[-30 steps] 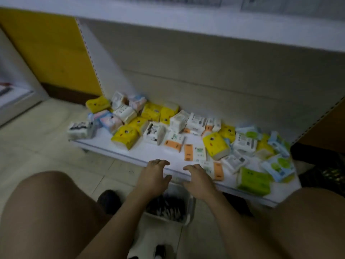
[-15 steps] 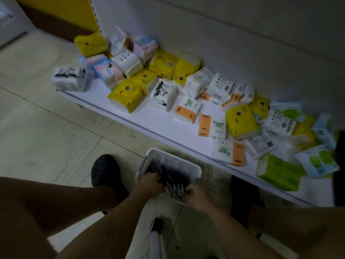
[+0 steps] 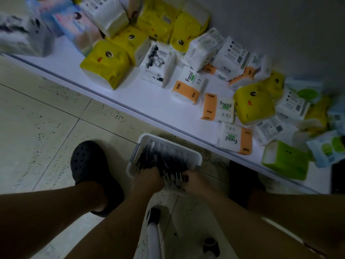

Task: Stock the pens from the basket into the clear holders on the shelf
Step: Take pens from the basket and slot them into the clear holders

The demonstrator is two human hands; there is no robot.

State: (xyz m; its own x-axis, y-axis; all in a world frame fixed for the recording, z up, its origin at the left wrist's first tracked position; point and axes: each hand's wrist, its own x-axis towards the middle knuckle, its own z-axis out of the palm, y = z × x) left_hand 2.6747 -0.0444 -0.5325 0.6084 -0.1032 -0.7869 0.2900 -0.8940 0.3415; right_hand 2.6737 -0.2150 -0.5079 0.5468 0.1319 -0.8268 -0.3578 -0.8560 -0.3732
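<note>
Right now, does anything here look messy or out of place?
Yes: the tissue packs lie jumbled across the shelf, tipped at all angles, some overlapping. The pens in the basket are a loose heap.

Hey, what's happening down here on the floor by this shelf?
A person is crouched at a low shelf strewn with tissue packs. A white basket full of dark pens sits on the floor in front of them. The left hand and right hand are both down in it, fingers curled round a bunch of pens. No pen is out of the basket yet, and no clear holders are in view.
</note>
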